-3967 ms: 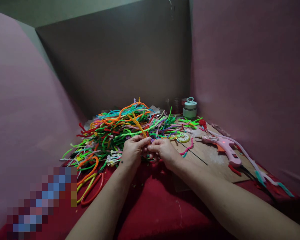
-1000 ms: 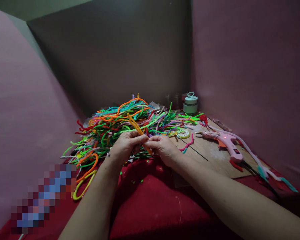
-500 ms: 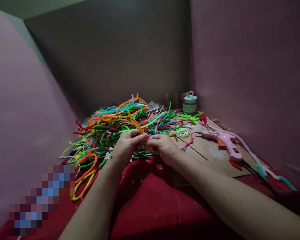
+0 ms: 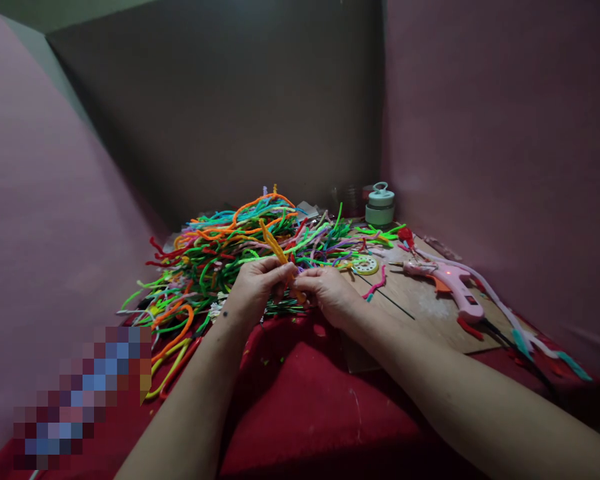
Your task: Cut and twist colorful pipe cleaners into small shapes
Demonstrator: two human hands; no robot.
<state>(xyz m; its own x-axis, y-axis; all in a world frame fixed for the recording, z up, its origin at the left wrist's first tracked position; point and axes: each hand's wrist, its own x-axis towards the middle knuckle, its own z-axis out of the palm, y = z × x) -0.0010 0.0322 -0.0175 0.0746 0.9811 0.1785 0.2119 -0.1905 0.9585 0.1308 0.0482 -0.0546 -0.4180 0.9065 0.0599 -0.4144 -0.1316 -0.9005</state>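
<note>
My left hand (image 4: 254, 287) and my right hand (image 4: 324, 291) meet in front of me, both pinched on one orange pipe cleaner (image 4: 274, 245). Its folded end sticks up and away from my left fingers. A short piece of it shows between the two hands. Just behind the hands lies a big heap of pipe cleaners (image 4: 240, 247) in green, orange, red, blue and purple. My forearms rest over a red cloth (image 4: 310, 407).
A pink glue gun (image 4: 450, 283) with a lit red lamp lies on a wooden board (image 4: 420, 310) at the right, its cord trailing right. A round yellow disc (image 4: 366, 266) and a pale green container (image 4: 380, 207) sit further back. Pink walls close both sides.
The hands have kept pinching the orange pipe cleaner and shifted only slightly; its upright end has tilted a little. The view has drifted slightly.
</note>
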